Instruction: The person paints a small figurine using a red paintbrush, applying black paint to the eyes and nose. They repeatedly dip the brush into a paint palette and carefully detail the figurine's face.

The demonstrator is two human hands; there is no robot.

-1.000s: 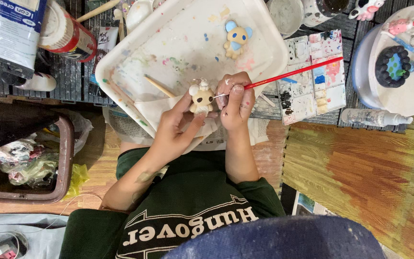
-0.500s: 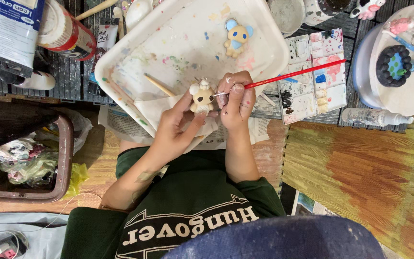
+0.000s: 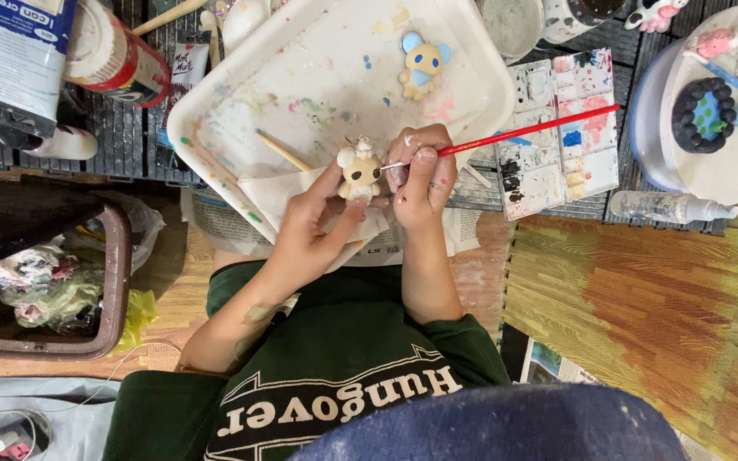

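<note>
My left hand (image 3: 313,230) holds a small cream-coloured animal figurine (image 3: 359,171) with a white top, pinched between thumb and fingers over the near edge of a white paint-stained tray (image 3: 241,94). My right hand (image 3: 424,175) grips a thin red-handled paintbrush (image 3: 527,131); its tip touches the figurine's side. Both hands are close together above a sheet of white paper on the tray. A second figurine, yellow with blue ears (image 3: 423,67), lies farther back on the tray.
A paint palette (image 3: 561,128) with several filled wells lies right of the tray. At far right, a round white stand (image 3: 702,111) carries painted figures. A small bottle (image 3: 672,207) lies below it. A brown bin (image 3: 44,290) sits at left; paint tube (image 3: 19,51) and can (image 3: 117,55) are top left.
The hands and figurine stay nearly in place; the brush tip makes only small movements against the figurine.
</note>
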